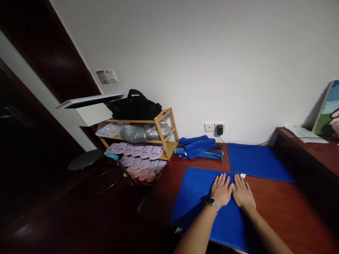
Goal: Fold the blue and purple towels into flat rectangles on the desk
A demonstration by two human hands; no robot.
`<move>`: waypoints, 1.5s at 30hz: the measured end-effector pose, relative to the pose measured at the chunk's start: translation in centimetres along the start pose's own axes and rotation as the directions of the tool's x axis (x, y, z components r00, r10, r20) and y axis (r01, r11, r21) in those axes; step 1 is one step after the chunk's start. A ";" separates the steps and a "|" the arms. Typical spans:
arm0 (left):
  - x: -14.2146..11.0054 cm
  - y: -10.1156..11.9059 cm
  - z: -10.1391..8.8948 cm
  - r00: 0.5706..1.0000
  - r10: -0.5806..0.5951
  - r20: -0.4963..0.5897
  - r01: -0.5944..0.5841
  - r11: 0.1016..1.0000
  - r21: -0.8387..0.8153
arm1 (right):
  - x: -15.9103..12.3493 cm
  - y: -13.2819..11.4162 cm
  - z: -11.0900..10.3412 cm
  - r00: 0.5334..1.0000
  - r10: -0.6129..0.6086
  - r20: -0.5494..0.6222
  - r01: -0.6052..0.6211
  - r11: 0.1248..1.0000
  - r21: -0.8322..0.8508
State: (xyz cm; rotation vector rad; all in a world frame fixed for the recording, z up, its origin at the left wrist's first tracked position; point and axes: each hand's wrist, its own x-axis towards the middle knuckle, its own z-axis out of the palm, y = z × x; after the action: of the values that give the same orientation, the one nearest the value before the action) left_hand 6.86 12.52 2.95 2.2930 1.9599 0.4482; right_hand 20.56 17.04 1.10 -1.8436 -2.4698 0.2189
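A blue towel [196,194] lies spread flat on the reddish-brown wooden table in front of me. My left hand [221,189] rests palm down on its far part, fingers stretched out and pointing away. Close beside it, my right hand [243,192] also lies flat with straight fingers, near the towel's far right corner. The thumbs are close together; whether they touch I cannot tell. A small white tag [243,175] shows just beyond the right fingers. A second blue towel [259,160] is laid flat farther back, to the right.
Several rolled or folded blue cloths [200,147] lie at the table's back left. Behind them, a black plug [219,129] sits in a wall socket, its cable running right. A wooden rack [169,141] with slippers stands left, near a round stool [85,159]. A raised ledge [299,155] borders the right.
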 end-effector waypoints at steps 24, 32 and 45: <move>-6.9 -21.4 -5.4 0.962 -0.238 -0.136 0.261 0.947 0.186 | 0.8 -1.0 -1.6 0.999 0.029 -0.043 -0.027 0.999 0.036; -8.9 -28.3 -6.6 0.964 -0.227 -0.141 0.256 0.934 0.249 | 7.1 8.9 -2.9 0.985 0.115 -0.130 -0.121 0.992 -0.044; -11.6 -23.2 -10.0 0.917 -0.124 -0.379 0.195 0.969 0.155 | -6.2 9.0 1.5 0.982 0.007 -0.190 -0.019 0.998 -0.062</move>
State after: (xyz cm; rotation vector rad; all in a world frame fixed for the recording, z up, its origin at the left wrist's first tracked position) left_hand -19.51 3.99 4.60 2.2595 2.4427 0.7520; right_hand 30.71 13.54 -1.43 -1.8114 -2.3621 -0.0347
